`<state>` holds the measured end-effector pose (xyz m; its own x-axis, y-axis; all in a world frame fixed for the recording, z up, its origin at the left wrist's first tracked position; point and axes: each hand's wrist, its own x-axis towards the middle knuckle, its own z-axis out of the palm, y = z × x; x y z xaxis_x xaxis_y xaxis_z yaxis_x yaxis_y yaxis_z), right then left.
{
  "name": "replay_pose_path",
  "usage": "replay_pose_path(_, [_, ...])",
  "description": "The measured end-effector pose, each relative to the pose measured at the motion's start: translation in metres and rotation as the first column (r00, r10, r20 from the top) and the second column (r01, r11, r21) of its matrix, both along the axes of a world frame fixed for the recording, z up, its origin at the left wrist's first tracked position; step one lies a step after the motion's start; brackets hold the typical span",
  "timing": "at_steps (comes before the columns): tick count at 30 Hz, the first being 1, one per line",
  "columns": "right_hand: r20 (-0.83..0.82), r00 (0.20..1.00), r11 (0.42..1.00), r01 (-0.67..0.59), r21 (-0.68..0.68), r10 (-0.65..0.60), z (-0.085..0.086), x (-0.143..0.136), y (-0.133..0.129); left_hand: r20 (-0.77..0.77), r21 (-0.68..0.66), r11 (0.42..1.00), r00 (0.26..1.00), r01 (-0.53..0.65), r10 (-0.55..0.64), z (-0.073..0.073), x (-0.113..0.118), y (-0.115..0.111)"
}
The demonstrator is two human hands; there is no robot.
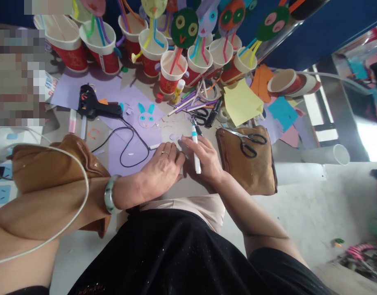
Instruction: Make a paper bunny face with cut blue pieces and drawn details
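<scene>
My right hand [208, 159] is closed around a white marker [196, 157] with a blue band, held nearly upright over the table. My left hand [164, 170], with a ring and a bangle, rests palm down on the table, its thumb apart from the fingers. The fingertips' undersides are hidden. By them lie a white cap [154, 146] and a small lilac paper disc [172, 137]. Farther off, a paper rabbit face [146, 117] with blue ears lies on a lilac sheet [127, 147].
A black glue gun [98, 107] trails its cord across the paper. Red-and-white paper cups [173, 78] with coloured stick-and-paper figures line the back. Scissors [248, 141] lie on a brown pouch [250, 172] at right. A glue stick [178, 91], coloured sticks and paper scraps [283, 112] crowd the middle.
</scene>
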<state>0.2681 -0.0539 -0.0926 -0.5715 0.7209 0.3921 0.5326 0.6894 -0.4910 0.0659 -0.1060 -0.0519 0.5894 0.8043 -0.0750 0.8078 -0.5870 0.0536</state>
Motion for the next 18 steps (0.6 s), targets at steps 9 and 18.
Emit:
replay_pose_path(9, [0.250, 0.964, 0.994, -0.106, 0.038, 0.093, -0.002, 0.007, 0.001, 0.036, -0.014, 1.000, 0.999, 0.015, -0.014, -0.008, -0.001, 0.012])
replay_pose_path(18, [0.318, 0.939, 0.986, -0.157, 0.064, 0.129, 0.001, 0.013, -0.008, 0.029, -0.015, 1.000, 1.000, 0.008, -0.008, -0.006, 0.005, -0.005])
